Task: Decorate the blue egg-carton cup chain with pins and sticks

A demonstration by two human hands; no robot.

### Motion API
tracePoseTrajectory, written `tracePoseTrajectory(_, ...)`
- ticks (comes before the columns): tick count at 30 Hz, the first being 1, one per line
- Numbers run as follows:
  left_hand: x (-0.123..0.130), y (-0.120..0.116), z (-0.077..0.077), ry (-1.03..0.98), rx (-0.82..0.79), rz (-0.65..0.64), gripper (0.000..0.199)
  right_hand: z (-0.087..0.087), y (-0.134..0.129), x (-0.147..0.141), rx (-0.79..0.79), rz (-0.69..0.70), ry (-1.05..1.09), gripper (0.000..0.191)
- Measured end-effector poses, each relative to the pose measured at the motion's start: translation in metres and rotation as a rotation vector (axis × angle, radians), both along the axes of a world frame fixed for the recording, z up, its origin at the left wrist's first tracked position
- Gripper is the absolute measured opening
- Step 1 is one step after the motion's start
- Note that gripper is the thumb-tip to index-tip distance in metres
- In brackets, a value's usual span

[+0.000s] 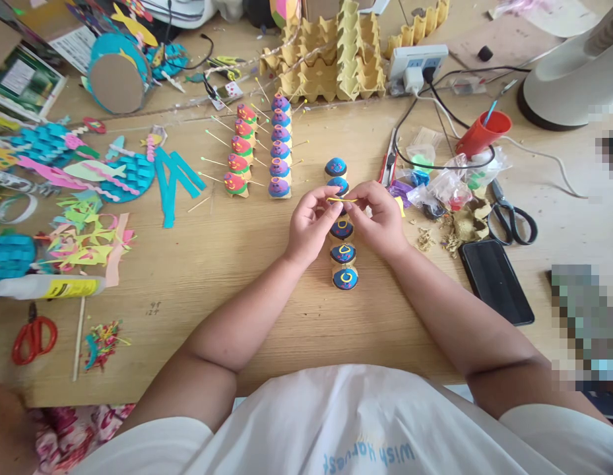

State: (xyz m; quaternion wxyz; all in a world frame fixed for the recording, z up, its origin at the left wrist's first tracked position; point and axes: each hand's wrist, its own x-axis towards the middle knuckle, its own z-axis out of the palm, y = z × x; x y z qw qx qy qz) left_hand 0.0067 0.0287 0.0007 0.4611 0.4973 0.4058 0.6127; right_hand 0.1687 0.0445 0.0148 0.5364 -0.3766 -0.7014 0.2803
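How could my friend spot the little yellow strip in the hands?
On the wooden table, find the column of blue-topped egg-carton cups. Over that column, the left hand and right hand pinch a thin yellow strip. Unlike the yellow rings on the cups, this strip is nearly straight and held up.

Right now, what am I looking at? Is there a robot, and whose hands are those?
No robot here! A person wears a camera on their head, looking down, so you see about what they see: their white shirt, left hand and right hand. Both hands pinch a thin yellow strip above a row of blue-topped bumps. Some bumps have yellow rings on top. On the wooden table, farther left, stand two rows of colourful bumps. To the right are a black phone, dark-handled scissors and a red cup.
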Motion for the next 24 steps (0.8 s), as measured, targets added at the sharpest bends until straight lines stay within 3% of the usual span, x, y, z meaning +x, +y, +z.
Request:
tracePoseTrajectory(16,-0.0001,-0.0004,0.0002,-0.027,-0.061,-0.005,0.036,0.0010,-0.0004,-0.0005,0.084,-0.003,-0.079,0.009)
tracePoseTrajectory(21,0.0009,-0.0006,0.0010,-0.033,-0.083,0.000,0.043,0.0005,-0.0014,-0.0018,0.036,-0.102,-0.089,0.007)
tracePoseTrajectory(24,0.0020,-0.0013,0.0039,-0.044,-0.090,0.010,0.044,-0.0025,0.0010,-0.0024,-0.058,-0.180,0.043,0.013)
